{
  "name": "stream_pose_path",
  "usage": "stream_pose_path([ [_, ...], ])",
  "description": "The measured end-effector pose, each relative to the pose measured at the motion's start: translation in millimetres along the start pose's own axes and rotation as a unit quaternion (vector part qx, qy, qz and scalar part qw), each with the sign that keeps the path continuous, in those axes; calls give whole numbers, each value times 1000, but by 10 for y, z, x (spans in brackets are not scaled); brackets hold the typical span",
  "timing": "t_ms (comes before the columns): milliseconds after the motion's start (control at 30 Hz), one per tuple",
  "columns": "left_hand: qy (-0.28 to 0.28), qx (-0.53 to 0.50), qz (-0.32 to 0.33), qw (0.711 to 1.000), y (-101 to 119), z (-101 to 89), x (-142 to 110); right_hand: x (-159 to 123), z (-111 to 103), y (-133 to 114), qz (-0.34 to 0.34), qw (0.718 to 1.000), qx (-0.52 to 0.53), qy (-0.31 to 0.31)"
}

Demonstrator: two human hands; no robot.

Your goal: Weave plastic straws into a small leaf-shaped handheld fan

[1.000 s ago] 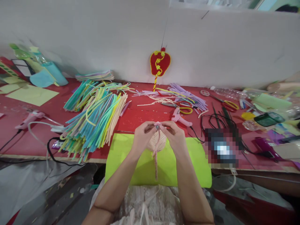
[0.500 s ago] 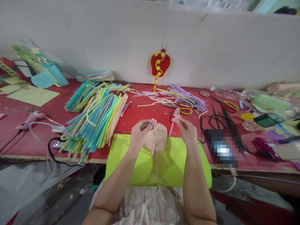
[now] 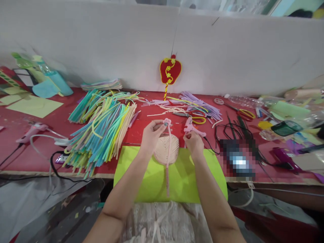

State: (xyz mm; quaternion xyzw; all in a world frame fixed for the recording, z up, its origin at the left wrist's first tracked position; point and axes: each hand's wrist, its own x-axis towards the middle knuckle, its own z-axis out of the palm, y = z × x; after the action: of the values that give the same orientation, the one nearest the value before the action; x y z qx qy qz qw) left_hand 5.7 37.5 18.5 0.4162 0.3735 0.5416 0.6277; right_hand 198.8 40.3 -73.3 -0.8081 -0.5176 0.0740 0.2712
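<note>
My left hand [image 3: 151,136] pinches a small pink flower [image 3: 167,122] made of pipe cleaner, its long pink stem [image 3: 170,141] hanging down. Behind that stem lies a pale, leaf-shaped fan [image 3: 162,153] wrapped in pipe cleaner, its pink handle [image 3: 167,182] pointing towards me on a lime-green mat [image 3: 141,182]. On the right, the closed fingers of my right hand [image 3: 194,141] are at the lower end of a pink glue gun [image 3: 190,125], around the thin glue stick [image 3: 185,145] that sticks out there. The fingers partly hide that stick.
A big heap of pastel pipe cleaners [image 3: 103,128] lies left. A red fan [image 3: 170,71] stands at the wall, near purple pipe cleaners [image 3: 202,104] and scissors [image 3: 198,119]. Another glue gun [image 3: 31,132] lies far left. Cables and a blurred phone [image 3: 239,160] lie right.
Both hands were together at the flower; my right hand has let go and moved right to the glue gun. My left hand has raised the flower slightly away from the fan.
</note>
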Motion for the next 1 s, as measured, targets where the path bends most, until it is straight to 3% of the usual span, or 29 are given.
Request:
stream_pose_path([
  [133, -18, 4, -3, 1000, -52, -1, 155, 4, -102, 131, 42, 999, -4, 12],
  [300, 5, 21, 5, 1000, -349, -218, 375, 41, -197, 298, 37, 999, 5, 21],
  [433, 22, 3, 2, 1000, -572, -353, 489, 97, -290, 115, 12, 995, 35, 94],
  [500, 28, -2, 1, 1000, -628, -363, 499, 126, -282, -104, -38, 987, 123, 94],
  [600, 7, -7, -6, 1000, -649, -357, 481, 154, -147, -440, -115, 946, 303, -8],
  [733, 5, -53, -39, 998, -606, -386, 462, 140, 100, -618, -69, 890, 434, -122],
  [867, 16, -80, -66, 994, -576, -393, 442, 120, 185, -525, -34, 860, 486, -153],
  [1000, -41, 11, -43, 998, -646, -314, 395, 123, 195, -470, -33, 870, 471, -142],
])
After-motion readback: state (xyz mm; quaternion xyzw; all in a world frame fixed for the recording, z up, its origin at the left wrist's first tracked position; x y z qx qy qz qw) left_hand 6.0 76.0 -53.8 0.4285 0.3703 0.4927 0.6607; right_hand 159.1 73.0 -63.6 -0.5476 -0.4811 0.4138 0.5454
